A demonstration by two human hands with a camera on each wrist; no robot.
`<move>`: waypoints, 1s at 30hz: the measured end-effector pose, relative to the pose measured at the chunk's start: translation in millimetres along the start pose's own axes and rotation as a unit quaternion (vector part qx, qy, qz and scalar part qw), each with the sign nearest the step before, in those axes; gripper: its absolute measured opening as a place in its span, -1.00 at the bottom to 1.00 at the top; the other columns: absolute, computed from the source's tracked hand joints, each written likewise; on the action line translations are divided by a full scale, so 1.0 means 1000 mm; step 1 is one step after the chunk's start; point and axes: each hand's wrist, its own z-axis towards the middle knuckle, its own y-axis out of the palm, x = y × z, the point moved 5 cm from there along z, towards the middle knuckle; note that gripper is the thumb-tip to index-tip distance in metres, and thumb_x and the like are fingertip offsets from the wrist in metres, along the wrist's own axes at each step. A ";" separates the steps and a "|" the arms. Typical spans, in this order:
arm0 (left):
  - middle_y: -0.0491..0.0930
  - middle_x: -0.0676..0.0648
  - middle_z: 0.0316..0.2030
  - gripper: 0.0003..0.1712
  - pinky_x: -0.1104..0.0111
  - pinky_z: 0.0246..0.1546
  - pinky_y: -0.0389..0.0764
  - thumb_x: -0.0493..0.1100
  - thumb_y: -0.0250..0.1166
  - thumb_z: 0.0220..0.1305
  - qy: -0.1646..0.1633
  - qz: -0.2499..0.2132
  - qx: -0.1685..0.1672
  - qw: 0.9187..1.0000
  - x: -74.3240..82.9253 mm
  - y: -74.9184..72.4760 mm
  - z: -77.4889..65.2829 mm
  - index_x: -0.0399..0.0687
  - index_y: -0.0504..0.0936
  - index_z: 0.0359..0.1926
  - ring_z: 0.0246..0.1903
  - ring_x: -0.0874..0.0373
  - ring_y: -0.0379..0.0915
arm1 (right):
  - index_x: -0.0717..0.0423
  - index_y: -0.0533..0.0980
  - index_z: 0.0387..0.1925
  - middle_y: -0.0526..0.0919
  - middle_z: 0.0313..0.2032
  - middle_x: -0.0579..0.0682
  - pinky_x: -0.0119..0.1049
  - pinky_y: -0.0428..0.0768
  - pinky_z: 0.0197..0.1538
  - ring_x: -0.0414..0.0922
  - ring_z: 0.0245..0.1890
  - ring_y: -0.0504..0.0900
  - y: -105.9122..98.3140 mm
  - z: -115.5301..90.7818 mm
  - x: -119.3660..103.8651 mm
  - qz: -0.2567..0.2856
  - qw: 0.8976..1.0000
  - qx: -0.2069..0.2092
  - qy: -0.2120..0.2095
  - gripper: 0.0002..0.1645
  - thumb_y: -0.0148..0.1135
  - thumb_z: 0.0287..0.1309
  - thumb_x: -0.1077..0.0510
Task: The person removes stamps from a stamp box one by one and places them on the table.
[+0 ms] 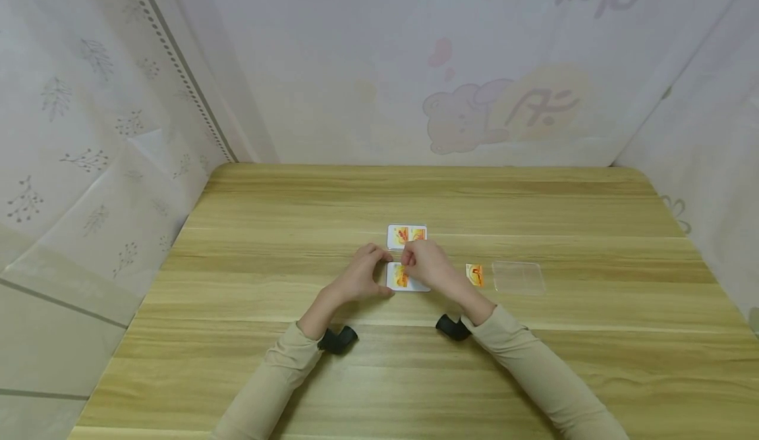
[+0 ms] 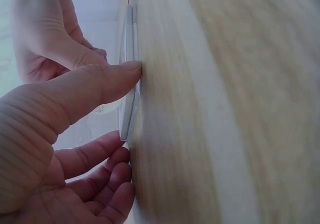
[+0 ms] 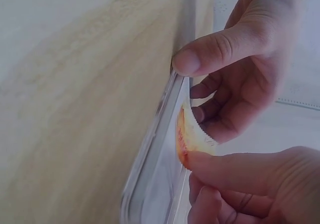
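A flat white-backed case lies in the middle of the table. My left hand spans its left end, holding it by two opposite edges between thumb and fingertips; the left wrist view shows the thumb on the near edge. Over the case, my right hand pinches an orange-and-yellow postage stamp between thumb and index finger. Its notched edge shows in the right wrist view, and the stamp bends up from the case. Part of the case is hidden under the right hand.
Just beyond lies a second case with orange stamps in it. To the right are a loose orange stamp and a clear plastic lid. Black wrist-worn pieces sit under both wrists. Patterned cloth hangs behind the table.
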 end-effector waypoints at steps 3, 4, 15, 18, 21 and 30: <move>0.40 -0.20 -0.05 -0.39 0.11 0.16 0.29 -0.28 0.52 -0.16 0.001 0.003 0.002 1.000 0.000 0.000 0.000 -0.37 0.49 -0.04 0.07 -0.10 0.26 | 0.18 0.51 -0.58 0.51 -0.59 -0.06 -0.45 0.43 -0.45 -0.21 -0.54 0.45 -0.002 -0.002 0.000 0.010 1.000 0.005 -0.009 -0.84 0.32 -0.11 0.42; 0.41 -0.20 -0.05 -0.39 0.11 0.15 0.30 -0.28 0.52 -0.17 0.001 0.004 0.003 1.000 0.000 0.000 0.000 -0.36 0.49 -0.05 0.06 -0.10 0.26 | 0.18 0.52 -0.58 0.52 -0.59 -0.06 -0.44 0.44 -0.44 -0.21 -0.53 0.46 -0.003 -0.002 0.001 0.014 1.000 0.006 -0.011 -0.85 0.32 -0.10 0.42; 0.41 -0.18 -0.06 -0.40 0.11 0.14 0.30 -0.29 0.52 -0.18 -0.009 -0.001 0.007 1.000 0.001 -0.001 -0.001 -0.35 0.50 -0.05 0.06 -0.10 0.26 | 0.21 0.58 -0.55 0.59 -0.54 -0.04 -0.39 0.49 -0.38 -0.20 -0.48 0.51 -0.011 -0.010 0.004 0.039 0.999 0.007 -0.022 -0.92 0.33 -0.03 0.36; 0.41 -0.18 -0.07 -0.40 0.10 0.14 0.30 -0.30 0.53 -0.19 -0.008 -0.007 0.008 1.000 0.002 -0.001 -0.001 -0.34 0.50 -0.06 0.05 -0.10 0.25 | 0.22 0.59 -0.54 0.59 -0.53 -0.03 -0.38 0.49 -0.37 -0.20 -0.48 0.51 -0.014 -0.011 0.005 0.043 0.999 0.007 -0.024 -0.93 0.31 -0.01 0.37; 0.41 -0.19 -0.07 -0.40 0.09 0.14 0.30 -0.30 0.53 -0.19 -0.005 -0.006 0.008 1.000 0.002 -0.001 -0.001 -0.35 0.50 -0.07 0.05 -0.10 0.26 | 0.25 0.60 -0.52 0.60 -0.53 -0.02 -0.37 0.50 -0.37 -0.19 -0.48 0.51 -0.016 -0.012 0.006 0.044 0.998 0.010 -0.034 -0.94 0.28 -0.01 0.40; 0.41 -0.20 -0.07 -0.40 0.10 0.12 0.31 -0.28 0.53 -0.18 -0.001 0.004 0.003 1.000 0.003 -0.001 -0.001 -0.35 0.50 -0.06 0.03 -0.10 0.27 | 0.32 0.63 -0.43 0.64 -0.47 0.05 -0.39 0.47 -0.39 -0.19 -0.47 0.48 -0.020 -0.013 0.015 0.081 0.996 -0.010 -0.019 -0.93 0.23 0.06 0.40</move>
